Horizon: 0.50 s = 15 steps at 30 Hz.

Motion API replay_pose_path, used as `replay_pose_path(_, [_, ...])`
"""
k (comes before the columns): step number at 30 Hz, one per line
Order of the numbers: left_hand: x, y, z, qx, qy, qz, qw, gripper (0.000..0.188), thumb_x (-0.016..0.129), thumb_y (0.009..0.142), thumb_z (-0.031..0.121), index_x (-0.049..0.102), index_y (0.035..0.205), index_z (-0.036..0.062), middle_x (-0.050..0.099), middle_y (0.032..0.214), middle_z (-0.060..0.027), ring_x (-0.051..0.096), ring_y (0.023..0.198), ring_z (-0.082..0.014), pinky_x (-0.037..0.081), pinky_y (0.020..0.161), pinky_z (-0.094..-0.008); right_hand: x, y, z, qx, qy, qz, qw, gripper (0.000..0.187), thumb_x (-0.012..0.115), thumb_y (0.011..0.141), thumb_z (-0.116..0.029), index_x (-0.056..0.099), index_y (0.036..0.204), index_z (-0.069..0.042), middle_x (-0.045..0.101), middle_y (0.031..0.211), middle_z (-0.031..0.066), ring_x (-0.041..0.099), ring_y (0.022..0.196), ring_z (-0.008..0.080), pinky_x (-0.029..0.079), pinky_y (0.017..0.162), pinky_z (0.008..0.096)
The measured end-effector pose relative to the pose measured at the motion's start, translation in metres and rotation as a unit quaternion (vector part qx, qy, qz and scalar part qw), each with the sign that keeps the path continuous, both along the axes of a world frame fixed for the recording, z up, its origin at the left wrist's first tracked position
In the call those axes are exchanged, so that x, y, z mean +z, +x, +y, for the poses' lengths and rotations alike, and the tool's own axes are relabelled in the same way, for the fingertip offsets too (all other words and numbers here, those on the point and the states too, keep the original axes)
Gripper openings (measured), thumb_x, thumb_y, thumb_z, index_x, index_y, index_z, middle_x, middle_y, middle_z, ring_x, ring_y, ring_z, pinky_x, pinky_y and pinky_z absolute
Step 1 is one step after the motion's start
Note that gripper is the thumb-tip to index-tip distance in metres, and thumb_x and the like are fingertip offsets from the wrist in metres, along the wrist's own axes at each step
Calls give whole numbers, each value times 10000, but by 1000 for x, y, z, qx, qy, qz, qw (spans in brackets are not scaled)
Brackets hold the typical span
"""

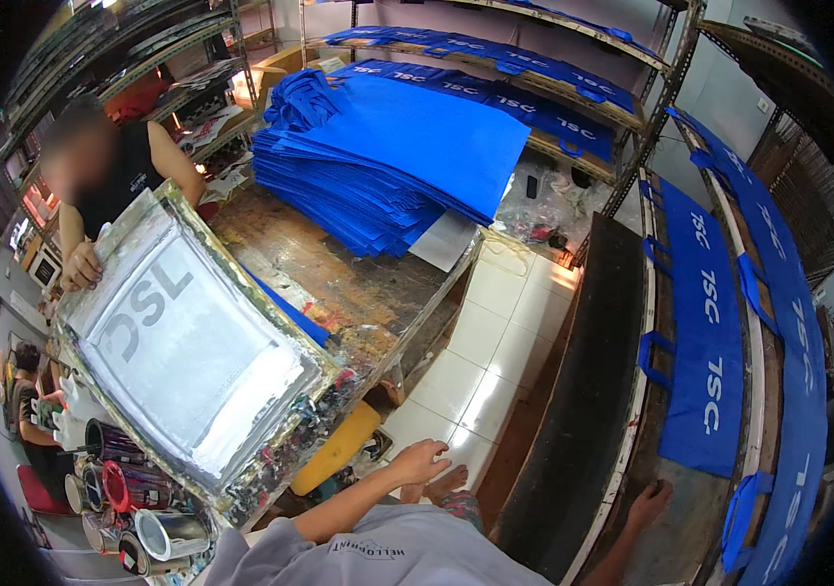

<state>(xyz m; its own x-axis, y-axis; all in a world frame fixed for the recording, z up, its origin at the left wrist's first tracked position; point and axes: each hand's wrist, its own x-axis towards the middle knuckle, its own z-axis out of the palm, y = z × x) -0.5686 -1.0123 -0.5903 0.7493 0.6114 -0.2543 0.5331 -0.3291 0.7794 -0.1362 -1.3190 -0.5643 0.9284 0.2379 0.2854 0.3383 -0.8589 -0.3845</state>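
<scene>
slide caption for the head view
Right hand near printed blue bags; across the table, a co-worker holds a framed screen.

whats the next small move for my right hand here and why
Perhaps ease the right hand back from the rack board: it is close to the end of a blue sheet with white print, and contact could smear it if wet, which the picture can't settle.

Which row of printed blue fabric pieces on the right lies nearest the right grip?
The inner blue row, beside the long black surface: its near end lies closest to the right grip, while the outer row sits farther right.
</scene>
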Motion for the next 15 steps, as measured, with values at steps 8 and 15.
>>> replay_pose_path(8, [-16,-19,-4,-2,-48,66,997,460,598,839,356,591,1152,19,611,1095,-202,618,939,-320,479,850,-399,7,-8,14,-26,6,-143,989,523,564,871,-127,384,1335,34,432,1335,232,434,1218,376,361,1003,436])
replay_pose_path(15, [-16,5,4,-28,-55,33,998,451,620,827,335,591,1129,2,631,1053,-203,641,863,-308,499,802,-389,13,-9,11,-35,-14,-173,984,307,610,811,-149,518,1064,-2,511,1144,229,469,1082,426,380,907,519])
